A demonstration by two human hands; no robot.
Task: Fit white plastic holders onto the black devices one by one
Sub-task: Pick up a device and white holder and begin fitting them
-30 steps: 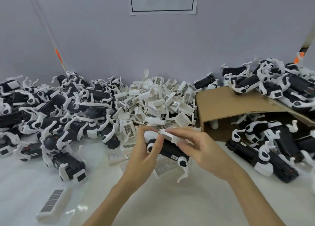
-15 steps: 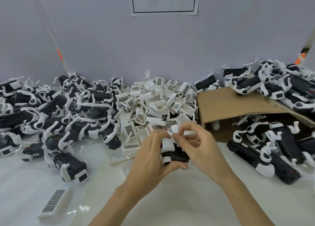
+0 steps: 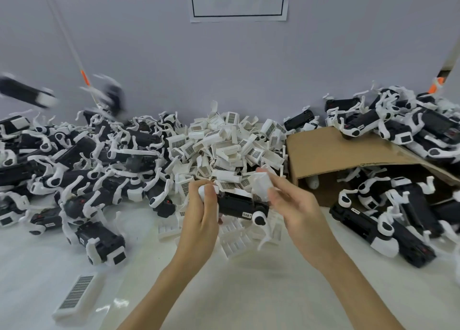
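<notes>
In front of the holder pile, our left hand grips a black device; our right hand pinches a white holder.

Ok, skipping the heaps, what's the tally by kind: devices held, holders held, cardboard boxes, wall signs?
Device, held: 1
Holder, held: 1
Box: 1
Sign: 1
Total: 4
</notes>
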